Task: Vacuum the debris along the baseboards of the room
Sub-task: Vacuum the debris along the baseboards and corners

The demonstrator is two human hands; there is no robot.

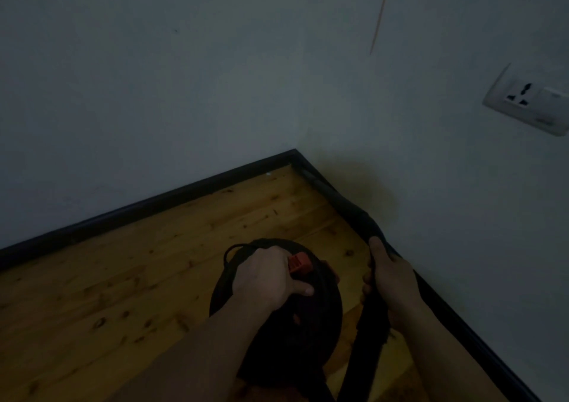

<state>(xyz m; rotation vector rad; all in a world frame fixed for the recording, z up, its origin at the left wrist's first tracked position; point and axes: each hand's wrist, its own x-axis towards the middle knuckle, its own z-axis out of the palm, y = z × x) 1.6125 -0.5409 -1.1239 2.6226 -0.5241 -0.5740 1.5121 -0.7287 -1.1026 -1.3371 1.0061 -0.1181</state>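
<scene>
Dim room corner, seen from above. My left hand (271, 278) grasps the top of the round black vacuum cleaner body (277, 318), fingers curled over its handle and thumb lying just beside the red switch block (298, 263). A thin black cord (231, 252) loops out from under that hand at the upper left of the body. The body stands on the knotty yellow-brown wooden plank floor (138, 263), near the right-hand wall.

My right hand (389, 278) is wrapped around the black vacuum hose and nozzle tube (341, 200), gripping it where it runs along the dark baseboard strip (154, 204) of the right wall. The tube extends from my grip toward the corner, lying against the baseboard, with its tip close to the point where the two walls meet. Whether the tip touches the floor cannot be told in this light. Below my hand the hose drops down and out of the lower edge.

A small pale speck of debris (268, 174) lies on the floor against the left baseboard, near the corner.

The plain white wall (154, 78) carries a white socket plate (529, 99) on its right side and a thin orange streak (381, 13) above.
</scene>
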